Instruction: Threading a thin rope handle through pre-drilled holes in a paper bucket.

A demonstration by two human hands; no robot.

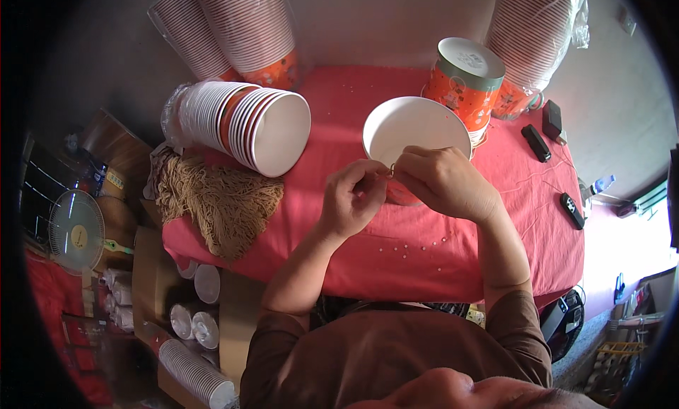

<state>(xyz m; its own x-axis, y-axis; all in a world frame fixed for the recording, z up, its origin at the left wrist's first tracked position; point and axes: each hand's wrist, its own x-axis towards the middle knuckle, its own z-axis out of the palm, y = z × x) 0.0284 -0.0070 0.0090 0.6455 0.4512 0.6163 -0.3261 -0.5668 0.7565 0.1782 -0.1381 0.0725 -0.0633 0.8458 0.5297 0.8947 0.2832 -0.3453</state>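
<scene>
Pinched at centre frame: left hand (351,200) and right hand (440,181) meet fingertip to fingertip on a thin string handle (391,171) at the rim of a white paper bowl (414,130) on the red bench (332,253). Seemingly mid-fitting; sideways stack of bowls (244,126) and cord heap (223,200) at upper left suggest plenty left.

A red-clothed worktop (453,267) is set against a pale wall (382,20). A white fan (74,229) and cardboard boxes (152,267) are seen on the floor beyond its left edge.
</scene>
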